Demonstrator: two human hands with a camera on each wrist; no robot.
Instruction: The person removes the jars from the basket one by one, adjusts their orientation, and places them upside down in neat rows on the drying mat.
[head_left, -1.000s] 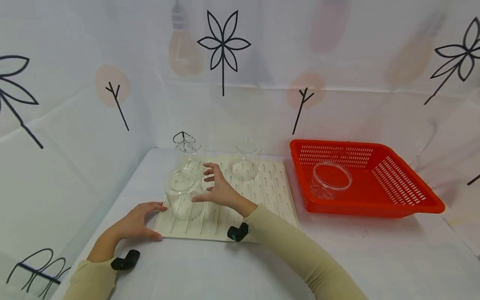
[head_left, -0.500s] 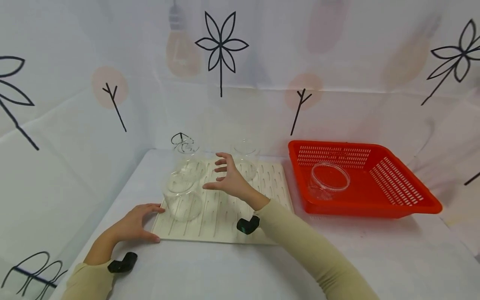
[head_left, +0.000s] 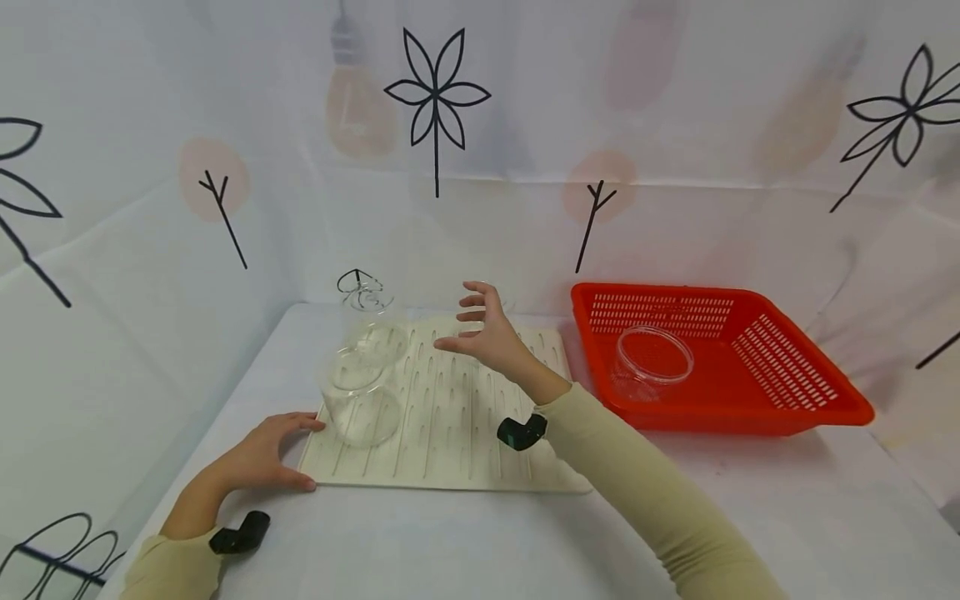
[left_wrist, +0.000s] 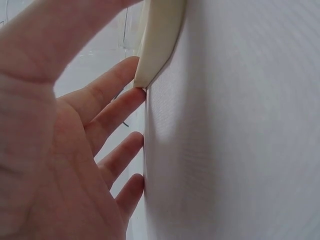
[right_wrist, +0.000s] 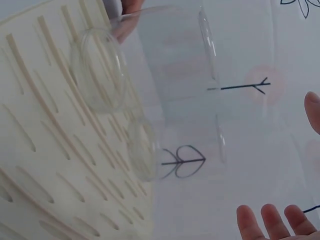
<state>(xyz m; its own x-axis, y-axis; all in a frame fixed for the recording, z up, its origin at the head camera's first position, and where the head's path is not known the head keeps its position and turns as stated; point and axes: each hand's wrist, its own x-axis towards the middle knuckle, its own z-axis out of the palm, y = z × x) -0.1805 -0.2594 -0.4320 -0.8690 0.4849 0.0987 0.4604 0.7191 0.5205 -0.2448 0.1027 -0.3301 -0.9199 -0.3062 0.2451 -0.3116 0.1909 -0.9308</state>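
My left hand (head_left: 258,454) rests at the front left corner of a cream ribbed drying mat (head_left: 450,458), fingertips touching its edge; the left wrist view shows them at the mat's rim (left_wrist: 159,45). My right hand (head_left: 506,342) is raised over the mat's back half, thumb and fingers spread apart with nothing held. It partly hides a clear cup (head_left: 468,327) at the back. Two more clear cups stand on the mat's left side, a front one (head_left: 363,408) and one behind it (head_left: 378,329); the right wrist view shows both, a nearer cup (right_wrist: 175,55) and a farther cup (right_wrist: 185,150).
A red plastic basket (head_left: 795,417) with slotted walls stands right of the mat, one clear cup (head_left: 652,367) inside at its left. White table cloth (head_left: 420,542) lies in front. A patterned white curtain (head_left: 510,150) hangs behind and at the sides.
My right hand has moved right and back, away from the front left cup toward the back cup. The left hand stays at the mat's corner. The head view has shifted slightly.
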